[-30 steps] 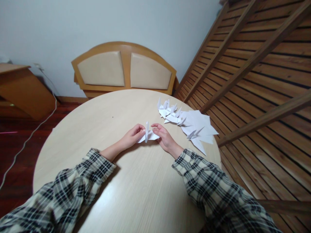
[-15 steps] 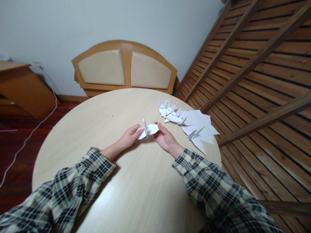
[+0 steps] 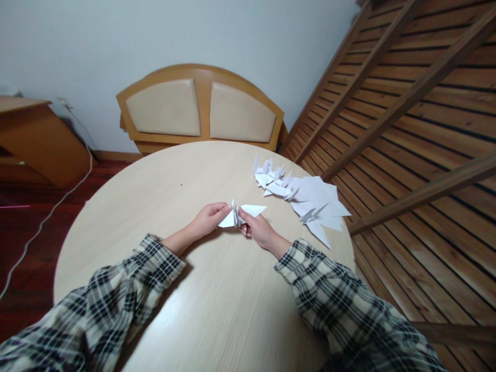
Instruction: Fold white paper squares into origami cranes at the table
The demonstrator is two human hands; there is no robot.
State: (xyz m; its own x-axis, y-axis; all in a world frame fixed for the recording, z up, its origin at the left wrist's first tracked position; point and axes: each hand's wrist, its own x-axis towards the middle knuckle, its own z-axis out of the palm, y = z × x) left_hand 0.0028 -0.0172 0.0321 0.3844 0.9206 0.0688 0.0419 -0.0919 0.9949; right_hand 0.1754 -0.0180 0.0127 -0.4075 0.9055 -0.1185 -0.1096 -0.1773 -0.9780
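A white folded paper crane is held between both hands above the middle of the round table. My left hand pinches its left wing close to the body. From the other side, my right hand grips it near the body with thumb on top, and the right wing sticks out beyond the thumb. The crane's narrow upright points stand between the two thumbs. My fingertips under the paper are partly hidden.
Several white paper cranes stand in a row at the table's back right, beside and partly on white paper sheets. A headboard-like panel is behind the table. Wooden slats rise on the right.
My right hand has moved from the tip of the right wing inward to the crane's body. The crane sits slightly lower, and its right wing now points out freely.
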